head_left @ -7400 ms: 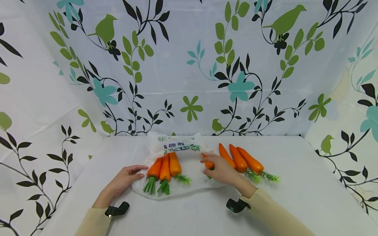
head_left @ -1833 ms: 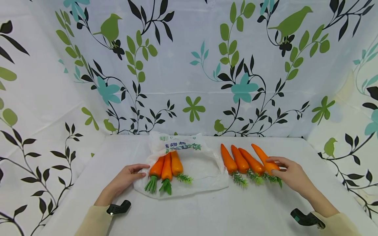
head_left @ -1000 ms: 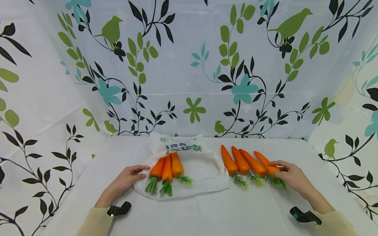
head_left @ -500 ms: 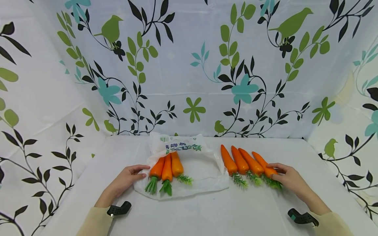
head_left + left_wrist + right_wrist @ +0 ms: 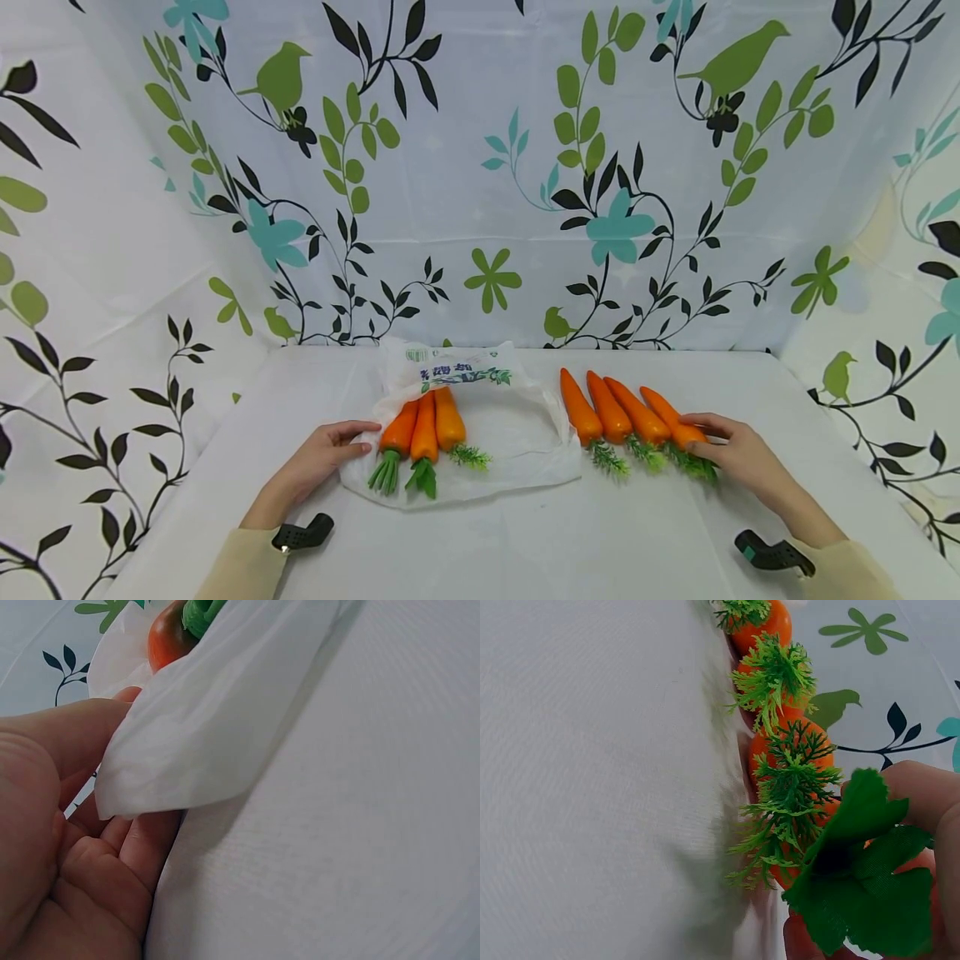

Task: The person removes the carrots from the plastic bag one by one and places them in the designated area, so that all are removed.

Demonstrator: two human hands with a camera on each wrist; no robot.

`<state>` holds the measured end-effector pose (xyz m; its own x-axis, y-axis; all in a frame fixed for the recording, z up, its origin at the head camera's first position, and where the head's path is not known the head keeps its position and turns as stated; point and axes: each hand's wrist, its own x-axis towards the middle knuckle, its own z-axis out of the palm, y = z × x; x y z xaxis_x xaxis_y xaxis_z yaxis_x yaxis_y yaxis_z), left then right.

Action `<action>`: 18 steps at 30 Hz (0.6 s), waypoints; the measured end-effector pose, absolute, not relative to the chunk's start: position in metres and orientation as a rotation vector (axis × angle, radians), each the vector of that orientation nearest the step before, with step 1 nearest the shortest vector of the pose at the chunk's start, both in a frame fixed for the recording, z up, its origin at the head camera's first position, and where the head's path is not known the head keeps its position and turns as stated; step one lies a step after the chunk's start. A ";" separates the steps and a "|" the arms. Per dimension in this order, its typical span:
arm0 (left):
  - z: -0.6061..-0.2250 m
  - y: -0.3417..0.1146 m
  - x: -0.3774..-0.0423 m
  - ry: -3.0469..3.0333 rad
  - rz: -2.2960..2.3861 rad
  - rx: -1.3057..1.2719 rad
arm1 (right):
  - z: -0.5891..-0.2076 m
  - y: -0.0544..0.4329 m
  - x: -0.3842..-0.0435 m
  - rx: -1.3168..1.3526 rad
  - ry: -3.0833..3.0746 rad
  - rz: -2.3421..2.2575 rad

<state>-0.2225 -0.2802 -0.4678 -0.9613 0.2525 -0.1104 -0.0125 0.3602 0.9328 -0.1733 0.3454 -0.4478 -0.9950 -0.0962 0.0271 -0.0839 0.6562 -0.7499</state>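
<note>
"Head view: what are you holding?"

"My right hand (image 5: 738,450) grips the outermost carrot (image 5: 667,412) by its thick end, thumb and fingers curled round it, at the right of a row beside the bag (image 5: 517,433). Three more carrots (image 5: 424,427) lie partly inside."

"Left wrist?"

"My left hand (image 5: 86,874) pinches the bag's edge; limp, probably easily torn."

"Right wrist?"

"A broad leaf (image 5: 866,881) half hides my grip. This carrot looks light, stiff, perhaps slippery; I'd hold the body, sparing the leaf."
</note>
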 end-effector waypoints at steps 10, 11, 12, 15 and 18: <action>-0.469 -0.280 -0.222 2.377 1.651 0.202 | -0.439 0.349 -0.171 -0.184 2.890 -1.281; -0.469 -0.280 -0.222 2.379 1.649 0.203 | -0.438 0.349 -0.171 -0.181 2.889 -1.282; -0.469 -0.279 -0.221 2.381 1.648 0.204 | -0.436 0.348 -0.171 -0.177 2.889 -1.280; -0.468 -0.279 -0.221 2.382 1.649 0.206 | -0.431 0.345 -0.170 -0.172 2.888 -1.282; -0.469 -0.280 -0.222 2.381 1.650 0.211 | -0.426 0.341 -0.170 -0.178 2.915 -1.261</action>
